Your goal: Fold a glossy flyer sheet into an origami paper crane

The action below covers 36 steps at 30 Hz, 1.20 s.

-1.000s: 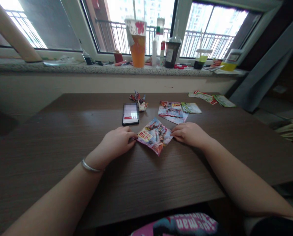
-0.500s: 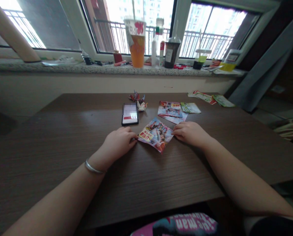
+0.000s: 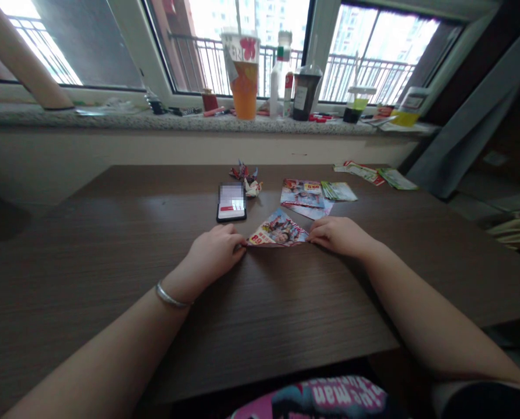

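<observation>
A colourful printed paper square (image 3: 278,231) lies on the dark wooden table (image 3: 111,244), folded into a triangle with its crease toward me. My left hand (image 3: 214,254) pinches the paper's left corner with curled fingers. My right hand (image 3: 337,235) pinches its right corner the same way. A silver bracelet (image 3: 169,297) circles my left wrist.
A phone (image 3: 231,203) lies just beyond the paper. Small folded paper figures (image 3: 246,176) sit behind it. More printed sheets (image 3: 306,195) and leaflets (image 3: 364,173) lie to the right. Drink cups (image 3: 244,73) and bottles (image 3: 280,73) stand on the window sill.
The paper lay as a flat diamond; its near corner has come up and over, so it is now a triangle. Both hands stayed at its side corners.
</observation>
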Each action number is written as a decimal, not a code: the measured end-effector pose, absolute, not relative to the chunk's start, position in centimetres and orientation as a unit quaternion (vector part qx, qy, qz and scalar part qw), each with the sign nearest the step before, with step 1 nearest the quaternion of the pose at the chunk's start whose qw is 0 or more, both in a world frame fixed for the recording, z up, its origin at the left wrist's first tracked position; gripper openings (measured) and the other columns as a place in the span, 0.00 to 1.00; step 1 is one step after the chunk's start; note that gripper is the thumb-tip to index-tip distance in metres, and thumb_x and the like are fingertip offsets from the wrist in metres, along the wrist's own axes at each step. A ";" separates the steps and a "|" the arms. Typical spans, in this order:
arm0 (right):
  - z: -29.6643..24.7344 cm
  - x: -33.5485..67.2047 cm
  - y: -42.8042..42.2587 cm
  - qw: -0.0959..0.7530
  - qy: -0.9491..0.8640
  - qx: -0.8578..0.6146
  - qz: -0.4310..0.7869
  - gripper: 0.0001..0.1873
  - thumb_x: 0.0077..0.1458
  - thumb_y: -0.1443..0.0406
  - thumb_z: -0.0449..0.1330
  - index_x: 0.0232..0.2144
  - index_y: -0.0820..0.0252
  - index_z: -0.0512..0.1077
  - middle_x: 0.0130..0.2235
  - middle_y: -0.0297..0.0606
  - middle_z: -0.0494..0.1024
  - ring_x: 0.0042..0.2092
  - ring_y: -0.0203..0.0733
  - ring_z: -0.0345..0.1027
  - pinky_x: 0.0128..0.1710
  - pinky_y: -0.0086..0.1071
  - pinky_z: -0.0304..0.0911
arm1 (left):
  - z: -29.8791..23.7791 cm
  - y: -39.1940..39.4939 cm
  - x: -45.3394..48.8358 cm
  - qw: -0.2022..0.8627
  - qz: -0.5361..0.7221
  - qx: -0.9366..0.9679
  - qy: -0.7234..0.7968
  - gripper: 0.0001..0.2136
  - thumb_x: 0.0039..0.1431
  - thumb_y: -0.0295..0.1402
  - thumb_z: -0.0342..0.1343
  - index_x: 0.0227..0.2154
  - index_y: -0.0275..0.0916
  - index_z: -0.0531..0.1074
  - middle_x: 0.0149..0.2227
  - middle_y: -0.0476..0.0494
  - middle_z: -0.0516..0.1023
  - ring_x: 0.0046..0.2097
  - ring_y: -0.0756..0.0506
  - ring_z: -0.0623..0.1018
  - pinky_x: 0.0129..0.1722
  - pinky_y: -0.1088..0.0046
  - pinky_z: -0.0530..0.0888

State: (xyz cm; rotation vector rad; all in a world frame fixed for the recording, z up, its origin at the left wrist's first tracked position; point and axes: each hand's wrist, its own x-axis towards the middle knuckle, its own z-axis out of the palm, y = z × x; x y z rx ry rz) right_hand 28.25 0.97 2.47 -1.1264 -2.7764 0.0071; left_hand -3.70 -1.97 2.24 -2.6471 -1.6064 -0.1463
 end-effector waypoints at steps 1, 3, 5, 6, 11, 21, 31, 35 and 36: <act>2.4 28.3 1.0 0.073 -0.921 -0.382 0.009 0.10 0.60 0.64 0.56 0.35 0.53 0.79 0.39 0.35 0.80 0.41 0.41 0.73 0.39 0.31 0.63 | 2.1 -1.9 -3.7 0.019 -0.053 -0.854 -0.516 0.11 0.61 0.38 0.51 0.38 0.45 0.79 0.40 0.42 0.74 0.42 0.42 0.74 0.41 0.66 0.72; 2.2 28.3 1.1 0.077 -0.916 -0.393 0.025 0.10 0.60 0.65 0.56 0.34 0.55 0.78 0.38 0.36 0.79 0.40 0.40 0.72 0.39 0.31 0.63 | 1.9 -1.7 -3.7 0.012 -0.071 -0.855 -0.513 0.12 0.61 0.40 0.51 0.37 0.45 0.79 0.39 0.42 0.75 0.42 0.42 0.74 0.41 0.67 0.71; 1.8 28.3 1.4 0.086 -0.911 -0.400 0.043 0.10 0.59 0.64 0.56 0.33 0.55 0.78 0.38 0.37 0.79 0.40 0.40 0.72 0.40 0.32 0.63 | 1.7 -1.5 -3.8 0.001 -0.092 -0.859 -0.504 0.13 0.62 0.42 0.51 0.35 0.44 0.79 0.38 0.43 0.75 0.42 0.43 0.74 0.42 0.67 0.71; 1.7 28.3 1.5 0.091 -0.910 -0.401 0.053 0.10 0.59 0.64 0.56 0.34 0.55 0.78 0.38 0.37 0.79 0.40 0.40 0.72 0.40 0.32 0.63 | 1.6 -1.5 -3.8 -0.003 -0.101 -0.861 -0.498 0.14 0.62 0.43 0.51 0.35 0.44 0.79 0.38 0.43 0.76 0.41 0.43 0.73 0.42 0.67 0.70; 1.1 27.8 1.7 0.132 -0.881 -0.441 0.109 0.09 0.58 0.63 0.57 0.37 0.55 0.78 0.36 0.37 0.80 0.37 0.39 0.72 0.38 0.32 0.63 | 1.5 -1.2 -3.9 0.011 -0.115 -0.861 -0.495 0.16 0.62 0.46 0.51 0.32 0.42 0.79 0.35 0.43 0.76 0.38 0.43 0.73 0.39 0.67 0.68; 0.3 24.8 0.5 0.185 -0.794 -0.561 0.141 0.15 0.53 0.56 0.61 0.40 0.57 0.71 0.27 0.31 0.77 0.27 0.36 0.68 0.28 0.29 0.56 | 1.0 -1.4 -3.2 0.060 -0.074 -0.833 -0.545 0.22 0.64 0.47 0.43 0.25 0.38 0.74 0.31 0.40 0.76 0.36 0.41 0.72 0.36 0.66 0.66; 0.8 23.4 -0.1 0.130 -0.805 -0.577 0.046 0.21 0.51 0.49 0.61 0.41 0.56 0.71 0.31 0.36 0.77 0.32 0.41 0.70 0.30 0.31 0.55 | 1.4 -2.2 -2.0 0.110 -0.037 -0.797 -0.592 0.26 0.62 0.53 0.43 0.28 0.37 0.75 0.33 0.36 0.78 0.41 0.37 0.73 0.34 0.65 0.65; 1.1 23.4 -0.1 0.100 -0.822 -0.561 0.021 0.19 0.52 0.51 0.60 0.41 0.55 0.71 0.33 0.38 0.78 0.34 0.42 0.70 0.31 0.32 0.56 | 1.5 -2.3 -1.9 0.124 -0.031 -0.796 -0.591 0.24 0.62 0.51 0.45 0.31 0.35 0.75 0.34 0.36 0.78 0.41 0.37 0.73 0.33 0.65 0.65; 1.1 23.4 -0.1 0.094 -0.827 -0.554 0.016 0.18 0.53 0.52 0.59 0.41 0.56 0.71 0.34 0.38 0.78 0.35 0.43 0.70 0.32 0.32 0.57 | 1.5 -2.3 -1.9 0.127 -0.030 -0.798 -0.588 0.23 0.62 0.51 0.45 0.31 0.35 0.75 0.35 0.36 0.78 0.41 0.37 0.73 0.33 0.65 0.65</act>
